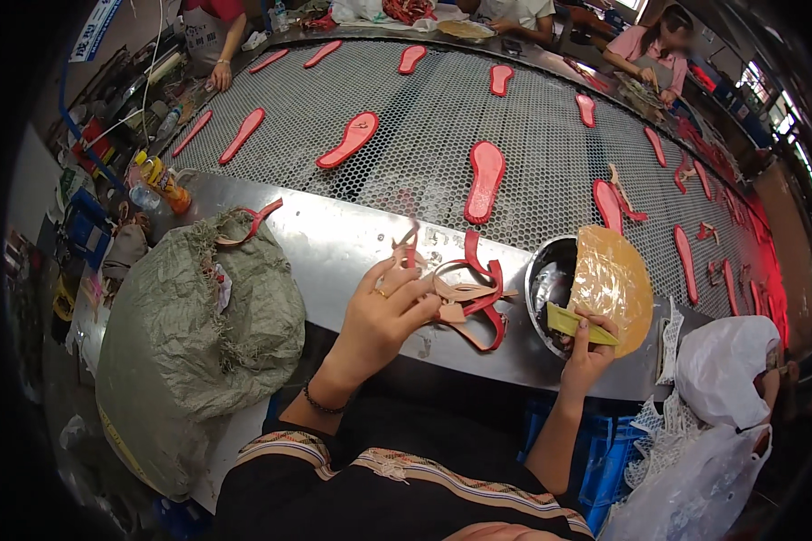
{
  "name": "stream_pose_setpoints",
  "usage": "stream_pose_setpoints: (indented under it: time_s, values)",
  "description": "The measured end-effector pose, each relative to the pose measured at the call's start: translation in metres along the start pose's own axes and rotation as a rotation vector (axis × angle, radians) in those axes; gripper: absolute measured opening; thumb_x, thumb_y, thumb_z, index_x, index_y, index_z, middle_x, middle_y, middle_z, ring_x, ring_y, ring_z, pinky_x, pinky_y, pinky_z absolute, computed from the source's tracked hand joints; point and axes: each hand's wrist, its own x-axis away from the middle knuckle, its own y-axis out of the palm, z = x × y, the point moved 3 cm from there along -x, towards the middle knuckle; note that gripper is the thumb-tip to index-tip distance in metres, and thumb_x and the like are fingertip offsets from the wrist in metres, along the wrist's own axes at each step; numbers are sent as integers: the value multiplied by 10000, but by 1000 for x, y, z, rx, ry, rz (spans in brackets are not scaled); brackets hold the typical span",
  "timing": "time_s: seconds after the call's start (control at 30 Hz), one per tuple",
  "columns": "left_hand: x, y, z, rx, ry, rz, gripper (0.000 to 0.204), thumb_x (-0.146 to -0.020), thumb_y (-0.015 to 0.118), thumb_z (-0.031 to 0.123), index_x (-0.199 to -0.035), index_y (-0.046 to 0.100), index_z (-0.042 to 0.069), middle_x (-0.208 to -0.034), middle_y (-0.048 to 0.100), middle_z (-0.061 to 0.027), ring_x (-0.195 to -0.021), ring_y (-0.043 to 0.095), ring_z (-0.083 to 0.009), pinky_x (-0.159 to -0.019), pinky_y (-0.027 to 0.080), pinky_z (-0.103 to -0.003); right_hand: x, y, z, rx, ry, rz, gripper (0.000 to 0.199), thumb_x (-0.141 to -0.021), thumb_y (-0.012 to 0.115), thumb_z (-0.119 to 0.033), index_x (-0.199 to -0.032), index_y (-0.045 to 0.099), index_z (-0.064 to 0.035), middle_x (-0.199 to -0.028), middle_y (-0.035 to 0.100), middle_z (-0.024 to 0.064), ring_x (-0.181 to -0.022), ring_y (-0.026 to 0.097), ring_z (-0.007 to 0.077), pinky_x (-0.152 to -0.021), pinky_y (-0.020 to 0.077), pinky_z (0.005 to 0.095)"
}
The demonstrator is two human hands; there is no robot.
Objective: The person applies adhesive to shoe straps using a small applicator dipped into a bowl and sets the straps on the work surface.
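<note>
My left hand is raised over the steel table edge, its fingers closed on a red and beige sandal strap. Beside it on the metal lies a loose pile of similar red and beige straps. In my right hand is a yellow-green flat-handled tool, held at the rim of a metal bowl. Its working end is hidden. A yellowish, shiny sheet covers the bowl's right part. Ahead, a red sandal sole lies on the honeycomb mesh conveyor.
Several more red soles are spread over the mesh. At left stands a bulky grey-green woven sack with a strap on top, bottles behind it. White plastic bags and a blue crate are at right. Co-workers sit across.
</note>
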Motion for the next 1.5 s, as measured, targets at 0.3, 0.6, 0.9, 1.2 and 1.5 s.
stream_pose_setpoints:
  time_s: [0.3,0.6,0.9,1.2,1.5]
  values:
    - [8,-2,-17,-201,-314,29,143,-714,581,38,-851,605,70,-908,585,-50,-1001,566,-238,-949,376,-455,0,2,1,-71,24,11,111,-888,536,-17,-978,476,-39,-976,613,135,-585,518,78,-513,441,175]
    - [35,2,-22,481,-524,585,146,-825,513,-85,-918,597,-11,-1008,624,-145,-959,604,-251,-847,466,-323,3,-1,-5,-50,2,5,96,-889,530,-14,-972,489,-41,-989,614,124,-621,515,73,-538,432,178]
    - [27,34,7,903,-193,399,87,-803,614,79,-849,624,6,-944,637,-151,-969,610,-309,-883,469,-407,-5,18,-19,669,-355,-251,54,-813,589,9,-865,603,0,-878,639,135,-795,608,275,-700,466,339]
    - [20,67,53,408,267,76,182,-717,638,104,-897,661,86,-956,648,-58,-967,618,-256,-877,487,-409,1,2,-21,283,-220,-86,43,-850,589,-2,-891,584,10,-884,649,109,-712,600,161,-646,486,270]
    - [32,68,54,387,235,57,175,-728,645,110,-901,658,89,-988,645,-59,-965,613,-244,-867,488,-394,10,24,-1,36,-7,1,114,-859,543,39,-938,483,-17,-942,620,114,-596,556,83,-520,463,195]
